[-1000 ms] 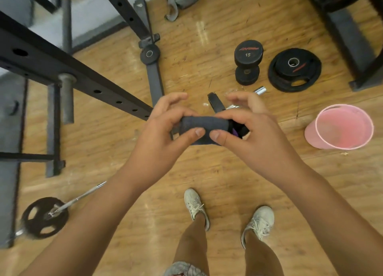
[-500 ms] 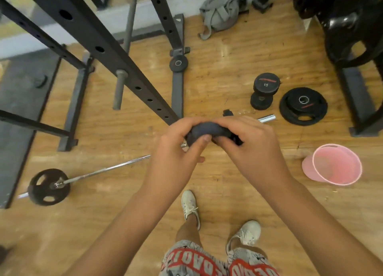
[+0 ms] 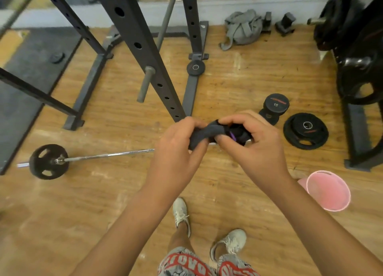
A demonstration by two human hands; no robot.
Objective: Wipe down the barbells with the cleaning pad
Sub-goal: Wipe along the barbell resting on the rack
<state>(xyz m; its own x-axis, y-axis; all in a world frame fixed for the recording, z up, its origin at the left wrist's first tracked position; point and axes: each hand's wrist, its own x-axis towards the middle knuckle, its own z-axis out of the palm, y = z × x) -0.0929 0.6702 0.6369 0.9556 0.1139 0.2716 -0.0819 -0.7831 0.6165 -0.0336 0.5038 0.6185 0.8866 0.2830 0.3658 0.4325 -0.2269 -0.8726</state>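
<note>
A dark grey cleaning pad (image 3: 209,133) with a purple trim sits bunched between both hands, well above the floor. My left hand (image 3: 178,151) grips its left end, and my right hand (image 3: 255,143) pinches its right end with curled fingers. Below them a chrome barbell (image 3: 107,155) lies on the wooden floor, with a black plate (image 3: 48,161) on its left end. The bar's right part is hidden behind my hands.
A dark squat rack (image 3: 132,47) rises at the left and centre. A 15 dumbbell (image 3: 274,107), a black weight plate (image 3: 305,130) and a pink bucket (image 3: 328,190) lie to the right. A plate rack (image 3: 360,72) stands far right, a grey bag (image 3: 242,28) by the wall.
The view has tilted up, so more of the rack, wall and barbell shows. My hands have twisted and bunched the pad from a flat roll into a crumpled wad.
</note>
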